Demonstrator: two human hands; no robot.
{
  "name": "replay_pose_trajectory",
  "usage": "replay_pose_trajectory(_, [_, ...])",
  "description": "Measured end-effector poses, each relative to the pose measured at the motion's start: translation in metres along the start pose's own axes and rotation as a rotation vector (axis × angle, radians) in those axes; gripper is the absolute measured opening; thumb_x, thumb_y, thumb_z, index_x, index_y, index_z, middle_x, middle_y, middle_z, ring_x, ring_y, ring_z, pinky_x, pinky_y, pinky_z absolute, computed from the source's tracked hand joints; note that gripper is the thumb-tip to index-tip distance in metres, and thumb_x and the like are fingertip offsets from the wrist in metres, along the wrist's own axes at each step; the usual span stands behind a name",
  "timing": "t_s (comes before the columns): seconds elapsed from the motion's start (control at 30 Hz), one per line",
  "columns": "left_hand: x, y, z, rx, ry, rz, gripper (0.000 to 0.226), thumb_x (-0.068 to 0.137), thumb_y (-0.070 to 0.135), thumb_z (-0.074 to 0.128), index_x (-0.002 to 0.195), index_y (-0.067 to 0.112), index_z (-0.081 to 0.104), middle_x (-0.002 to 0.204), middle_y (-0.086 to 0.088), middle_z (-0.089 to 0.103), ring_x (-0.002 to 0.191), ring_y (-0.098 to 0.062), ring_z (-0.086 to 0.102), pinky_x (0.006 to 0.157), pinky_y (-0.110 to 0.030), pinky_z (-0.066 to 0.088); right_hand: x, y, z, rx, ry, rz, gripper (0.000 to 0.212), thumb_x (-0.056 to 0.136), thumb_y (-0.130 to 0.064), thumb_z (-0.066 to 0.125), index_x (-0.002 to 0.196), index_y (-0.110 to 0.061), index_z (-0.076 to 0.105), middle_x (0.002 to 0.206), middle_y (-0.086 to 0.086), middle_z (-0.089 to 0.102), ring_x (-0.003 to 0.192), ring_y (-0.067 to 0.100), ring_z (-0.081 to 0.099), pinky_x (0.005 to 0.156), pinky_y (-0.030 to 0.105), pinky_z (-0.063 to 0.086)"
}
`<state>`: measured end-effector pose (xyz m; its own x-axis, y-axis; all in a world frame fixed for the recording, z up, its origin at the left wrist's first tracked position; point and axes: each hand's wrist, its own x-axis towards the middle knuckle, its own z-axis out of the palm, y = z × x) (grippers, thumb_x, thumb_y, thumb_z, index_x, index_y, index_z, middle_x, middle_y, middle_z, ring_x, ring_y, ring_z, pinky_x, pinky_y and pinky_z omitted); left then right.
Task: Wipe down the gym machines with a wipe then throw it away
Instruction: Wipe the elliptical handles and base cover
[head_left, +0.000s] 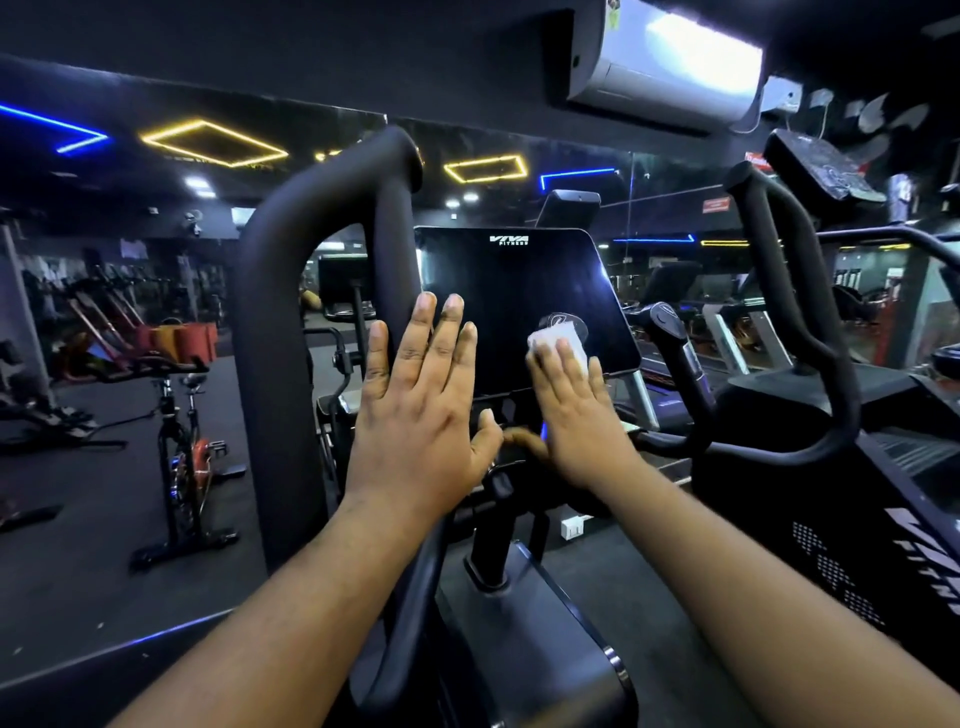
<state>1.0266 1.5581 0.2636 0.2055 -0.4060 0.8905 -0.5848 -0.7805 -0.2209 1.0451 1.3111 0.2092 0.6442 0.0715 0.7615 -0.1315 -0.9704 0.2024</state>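
Two bare forearms reaching forward over a large black elliptical-style gym machine (524, 613) in a dim gym lit by blue and yellow neon strips. Thick black curved handlebar (291, 291) rising at left, a matching one at right. Dark glossy rectangular console screen (519, 291) between them, switched off, white logo at top. Left hand (421, 405) flat with straight, spread fingers, over the screen's lower left edge, gripping nothing; actual contact hard to judge. Right hand (571, 410) flat too, straight fingers pressing a small white folded wipe (556, 338) against the screen's lower right area. Wiping step apparently under way, console only partly covered. Likely next: sweeping the wipe across the remaining screen, then handlebars, keeping steady pressure; disposal much later.
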Motion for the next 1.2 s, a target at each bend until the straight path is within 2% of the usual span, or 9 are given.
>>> replay_pose_trajectory(0.17, [0.0,0.001,-0.001,0.017,-0.032,0.005,0.079,0.089,0.046,0.048,0.156,0.006,0.035,0.169,-0.012,0.016,0.158,-0.027,0.002,0.126,-0.056,0.003,-0.049,-0.013,0.02,-0.136,0.045,-0.342,0.085,0.092,-0.073,0.042,0.145,-0.007,0.052,0.151,0.008,0.05,0.153,0.028,0.023,0.121,0.06,0.017])
replay_pose_trajectory(0.27, [0.0,0.0,-0.002,0.002,-0.02,0.006,0.078,0.089,0.044,0.048,0.155,0.005,0.037,0.168,-0.012,0.019,0.158,-0.027,0.004,0.126,-0.056,0.003,-0.025,-0.002,0.009,-0.198,0.035,-0.42,0.085,0.092,-0.076,0.038,0.143,-0.01,0.054,0.14,0.005,0.058,0.149,0.026,0.032,0.121,0.062,0.016])
replay_pose_trajectory(0.5, [-0.001,-0.002,-0.002,-0.022,-0.003,0.011,0.076,0.087,0.042,0.05,0.153,0.005,0.041,0.167,-0.012,0.022,0.158,-0.027,0.006,0.126,-0.056,0.003,-0.012,-0.009,-0.001,-0.032,-0.049,-0.163,0.102,0.085,-0.084,0.03,0.152,-0.008,0.042,0.161,0.01,0.036,0.155,0.029,0.013,0.121,0.063,0.014])
replay_pose_trajectory(0.73, [0.001,0.0,-0.003,-0.011,-0.014,-0.013,0.076,0.088,0.042,0.05,0.153,0.005,0.042,0.167,-0.011,0.025,0.158,-0.028,0.006,0.126,-0.056,0.004,-0.041,-0.068,0.011,0.891,0.077,0.438,0.086,0.101,-0.055,0.035,0.159,-0.013,-0.013,0.166,0.001,-0.022,0.153,0.012,-0.02,0.122,0.02,-0.008])
replay_pose_trajectory(0.8, [0.0,0.001,-0.003,-0.012,-0.01,-0.014,0.076,0.087,0.042,0.052,0.152,0.005,0.042,0.166,-0.011,0.026,0.158,-0.027,0.007,0.126,-0.055,0.001,-0.013,-0.058,0.006,1.101,0.087,0.625,0.085,0.102,-0.051,0.041,0.161,-0.012,-0.006,0.169,0.002,-0.007,0.155,0.01,-0.005,0.122,0.018,0.001])
replay_pose_trajectory(0.87, [0.001,0.001,-0.003,-0.007,-0.008,-0.013,0.076,0.087,0.042,0.053,0.152,0.005,0.042,0.166,-0.011,0.026,0.158,-0.027,0.006,0.126,-0.054,0.0,0.007,-0.041,-0.003,1.312,0.092,0.738,0.073,0.1,-0.049,0.054,0.159,-0.017,0.025,0.161,0.006,0.034,0.148,0.019,0.034,0.123,0.034,0.024])
replay_pose_trajectory(0.93, [0.002,0.002,-0.004,-0.001,-0.014,-0.013,0.077,0.087,0.043,0.053,0.153,0.005,0.042,0.166,-0.011,0.026,0.158,-0.027,0.006,0.126,-0.054,-0.001,0.01,-0.028,-0.003,1.543,0.078,0.771,0.049,0.094,-0.047,0.063,0.131,-0.015,0.055,0.121,0.01,0.068,0.111,0.027,0.066,0.103,0.046,0.05])
replay_pose_trajectory(1.03, [0.001,0.002,-0.004,-0.004,-0.02,-0.018,0.077,0.087,0.043,0.052,0.153,0.005,0.041,0.167,-0.011,0.025,0.158,-0.027,0.005,0.126,-0.054,-0.001,-0.012,-0.033,0.004,1.629,-0.03,0.801,0.046,0.086,-0.051,0.069,0.109,-0.012,0.058,0.095,0.012,0.068,0.087,0.03,0.067,0.086,0.048,0.053])
replay_pose_trajectory(1.2, [0.002,0.001,-0.003,-0.008,-0.011,-0.024,0.077,0.087,0.043,0.053,0.153,0.005,0.041,0.166,-0.011,0.026,0.158,-0.027,0.005,0.126,-0.054,0.0,-0.01,-0.048,0.005,1.349,0.12,0.8,0.046,0.093,-0.031,0.063,0.135,-0.016,0.051,0.127,0.011,0.066,0.12,0.025,0.062,0.106,0.048,0.048])
